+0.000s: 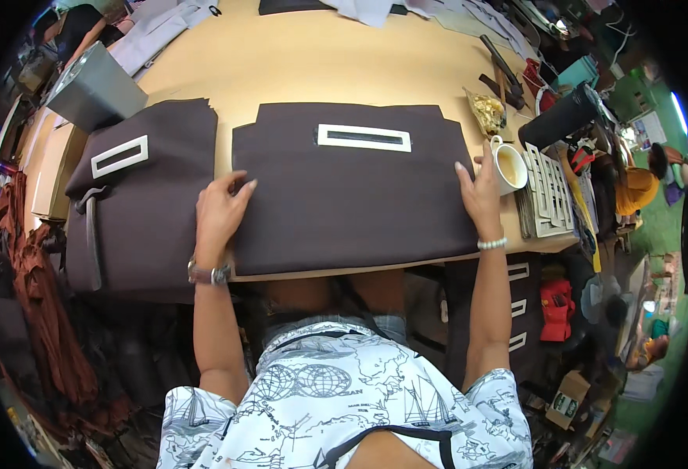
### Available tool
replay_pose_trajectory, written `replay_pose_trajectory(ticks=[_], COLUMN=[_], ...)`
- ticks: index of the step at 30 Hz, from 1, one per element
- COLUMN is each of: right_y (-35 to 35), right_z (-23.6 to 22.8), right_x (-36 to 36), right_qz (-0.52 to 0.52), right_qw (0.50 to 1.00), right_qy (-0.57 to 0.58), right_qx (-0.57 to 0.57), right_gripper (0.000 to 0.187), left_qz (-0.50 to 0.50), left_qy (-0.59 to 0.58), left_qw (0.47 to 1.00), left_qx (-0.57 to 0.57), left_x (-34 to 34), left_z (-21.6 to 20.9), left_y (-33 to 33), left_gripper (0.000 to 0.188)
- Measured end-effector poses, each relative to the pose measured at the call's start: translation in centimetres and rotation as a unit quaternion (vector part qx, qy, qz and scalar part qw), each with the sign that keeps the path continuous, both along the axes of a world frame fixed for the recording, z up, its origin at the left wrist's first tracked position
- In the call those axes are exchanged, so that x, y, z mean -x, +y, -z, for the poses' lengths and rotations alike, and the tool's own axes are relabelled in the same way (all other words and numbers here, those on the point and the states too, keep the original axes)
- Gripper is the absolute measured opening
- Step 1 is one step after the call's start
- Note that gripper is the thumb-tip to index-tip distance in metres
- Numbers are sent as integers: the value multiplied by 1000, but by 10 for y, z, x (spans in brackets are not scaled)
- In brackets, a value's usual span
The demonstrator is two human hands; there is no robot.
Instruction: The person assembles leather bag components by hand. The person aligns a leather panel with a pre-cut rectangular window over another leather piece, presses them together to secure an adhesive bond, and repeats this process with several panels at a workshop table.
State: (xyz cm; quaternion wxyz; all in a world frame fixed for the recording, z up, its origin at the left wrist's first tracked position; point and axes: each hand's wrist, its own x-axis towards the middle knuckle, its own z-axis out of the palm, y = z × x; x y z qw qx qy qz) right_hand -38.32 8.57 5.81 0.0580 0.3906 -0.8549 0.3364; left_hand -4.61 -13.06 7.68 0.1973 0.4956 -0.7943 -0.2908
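A dark brown panel (352, 203) of leather-like sheet, notched at its far corners, lies flat before me. Near its far edge is a white rectangular frame (363, 137) with a dark slot inside. My left hand (223, 205) rests at the panel's left edge, thumb and fingers apart. At the right edge is my right hand (481, 194), its thumb over the panel and its fingers pointing away from me, close beside the handle of a white mug (510, 166) of light brown drink. Whether those fingers touch the mug I cannot tell.
More dark brown material (148, 211) with a white frame and a strap lies left, below a grey metal block (98, 90). On the right are a bag of snacks (485, 112), a hammer (503, 62), a black cylinder (560, 116) and stacked white slotted frames (549, 191).
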Motion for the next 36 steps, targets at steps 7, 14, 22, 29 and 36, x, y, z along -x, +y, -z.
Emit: replay_pose_trajectory(ticks=[7,14,22,29,36], right_y=[-45,-46,-47,-60,-76], right_z=[9,13,13,24,10], right_x=[35,30,31,44,31], right_qz=[35,71,78,46,47], right_qw=[999,997,996,996,994], right_qy=[31,-1,-4,-22,-97], right_qx=[-2,6,42,67,17], right_gripper=[61,64,68,73,74], left_qz=[16,-88,-99,-113,-66], left_qy=[52,-83,-8,87,-14], left_qw=[998,970,994,987,989], left_qx=[2,211,50,77,133], left_x=[49,61,68,35,25], left_z=[16,19,21,16,29], left_y=[-53,-42,-55,-29,-25], left_gripper=[37,38,24,22,9])
